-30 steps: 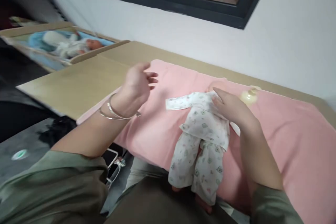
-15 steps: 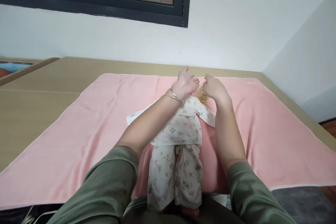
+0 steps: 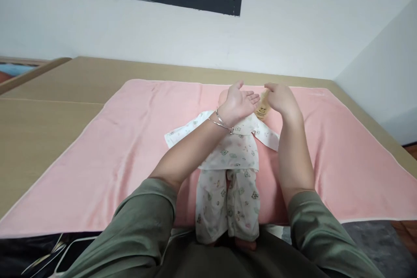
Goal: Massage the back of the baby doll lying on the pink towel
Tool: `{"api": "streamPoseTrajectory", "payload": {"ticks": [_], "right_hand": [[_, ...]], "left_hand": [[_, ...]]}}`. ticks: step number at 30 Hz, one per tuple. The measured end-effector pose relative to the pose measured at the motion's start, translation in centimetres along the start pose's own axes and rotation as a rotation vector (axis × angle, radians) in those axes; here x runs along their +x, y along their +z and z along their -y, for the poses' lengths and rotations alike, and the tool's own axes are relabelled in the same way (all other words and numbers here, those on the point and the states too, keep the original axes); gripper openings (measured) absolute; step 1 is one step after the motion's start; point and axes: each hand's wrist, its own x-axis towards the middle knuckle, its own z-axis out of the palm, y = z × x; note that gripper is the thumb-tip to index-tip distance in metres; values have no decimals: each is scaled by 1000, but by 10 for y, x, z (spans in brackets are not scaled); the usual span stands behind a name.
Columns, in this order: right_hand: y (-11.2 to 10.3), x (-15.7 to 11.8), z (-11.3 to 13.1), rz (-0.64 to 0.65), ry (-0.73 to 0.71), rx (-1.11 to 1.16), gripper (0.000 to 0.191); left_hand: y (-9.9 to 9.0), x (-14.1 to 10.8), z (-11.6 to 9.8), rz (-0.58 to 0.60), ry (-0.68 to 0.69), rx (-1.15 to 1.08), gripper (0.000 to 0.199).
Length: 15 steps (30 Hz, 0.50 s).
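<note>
My left hand (image 3: 240,103) is held palm up with its fingers stretched out, above the chest and head end of a baby doll (image 3: 233,152) in white printed pyjamas. Two thin silver bracelets circle that wrist. Just right of its fingertips stands a yellowish see-through bottle (image 3: 262,107) with dark print on it. My right hand (image 3: 282,97) is at the bottle's top, fingers curled over it; the palm side is turned away from me. Most of the doll's head is hidden behind my left hand. Its legs point toward me, feet at the near edge.
A pink blanket (image 3: 130,139) lies under the doll and covers much of the wooden tabletop (image 3: 42,130). Behind it rise a white wall (image 3: 286,39) and a dark window frame (image 3: 195,0). A dark-screened device (image 3: 73,252) shows at lower left.
My view has tilted down and shifted a little, so the doll and bottle sit higher and further right. My right hand has moved slightly right relative to the bottle; my left palm stays up.
</note>
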Motion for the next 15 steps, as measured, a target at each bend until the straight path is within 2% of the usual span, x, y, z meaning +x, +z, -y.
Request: {"api": "streamPoseTrajectory", "payload": {"ticks": [3, 6, 8, 10, 12, 15], "right_hand": [[-5, -5, 3, -51, -23, 137, 58], [-3, -17, 20, -136, -166, 252, 55], [0, -27, 35, -181, -273, 298, 56], [1, -39, 52, -252, -371, 298, 62], [0, -53, 69, -349, -446, 265, 70], [3, -81, 94, -436, -518, 228, 84]], "left_hand": [[-10, -25, 6, 41, -22, -17, 76], [-18, -41, 10, 121, 27, 35, 70], [-20, -48, 12, 191, 163, 116, 64], [-22, -55, 13, 227, 366, 227, 59], [-23, -63, 13, 215, 552, 355, 55], [-28, -74, 12, 145, 759, 575, 54]]}}
